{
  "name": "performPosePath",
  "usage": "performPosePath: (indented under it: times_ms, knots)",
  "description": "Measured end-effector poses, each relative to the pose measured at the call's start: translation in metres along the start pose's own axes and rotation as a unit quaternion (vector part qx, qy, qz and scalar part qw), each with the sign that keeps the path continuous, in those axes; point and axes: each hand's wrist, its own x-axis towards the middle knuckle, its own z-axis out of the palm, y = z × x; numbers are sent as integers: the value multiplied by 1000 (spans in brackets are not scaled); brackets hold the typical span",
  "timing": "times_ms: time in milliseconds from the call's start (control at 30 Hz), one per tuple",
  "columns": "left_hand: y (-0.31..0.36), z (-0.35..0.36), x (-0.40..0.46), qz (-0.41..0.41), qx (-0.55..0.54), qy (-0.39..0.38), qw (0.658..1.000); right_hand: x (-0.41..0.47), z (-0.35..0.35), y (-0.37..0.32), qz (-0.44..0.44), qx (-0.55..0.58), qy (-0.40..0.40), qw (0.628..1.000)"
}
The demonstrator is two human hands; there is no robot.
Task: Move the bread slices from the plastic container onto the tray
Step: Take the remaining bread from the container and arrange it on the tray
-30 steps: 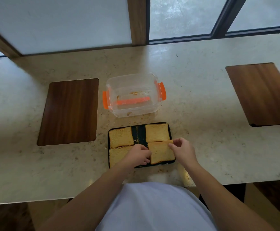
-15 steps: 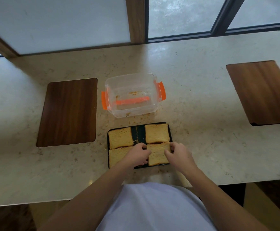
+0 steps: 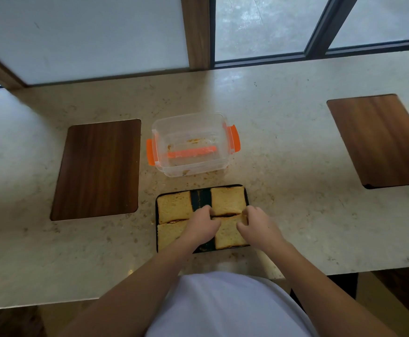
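Note:
A black tray [image 3: 200,196] lies near the counter's front edge with several bread slices on it. Two slices fill the far row, one on the left [image 3: 173,206] and one on the right [image 3: 227,200]. A near-left slice [image 3: 168,235] is partly under my left forearm. My left hand [image 3: 202,224] and my right hand [image 3: 257,226] both pinch the far edge of the near-right slice [image 3: 227,235], which lies flat on the tray. The clear plastic container [image 3: 191,144] with orange clips stands just beyond the tray, holding only crumbs.
The tray and container sit on a pale stone counter [image 3: 283,147]. Dark wooden boards are set into it at the left [image 3: 99,169] and far right [image 3: 381,139]. Crumbs lie scattered around the tray. Windows run along the counter's far side.
My right hand has slid left from the tray's right edge onto the near-right slice, and the slice has shifted slightly left and squarer on the tray. My left hand stayed on it.

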Motion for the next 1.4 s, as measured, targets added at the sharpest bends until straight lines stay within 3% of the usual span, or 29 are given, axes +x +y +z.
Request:
performPosePath:
  times_ms: [333,533,633,1100,1400]
  knots:
    - [-1,2,0,34,13,1,999,4,1,3,-2,-80,-12,997]
    - [5,-2,7,-6,-41,24,999,17,-4,5,15,61,42,997]
    - [8,-3,11,-34,-67,15,997,27,-8,2,13,99,31,994]
    - [12,-4,13,-55,-113,4,992,33,-3,4,18,102,35,994]
    - [12,-4,7,-127,-208,-33,969,14,5,12,17,109,3,994]
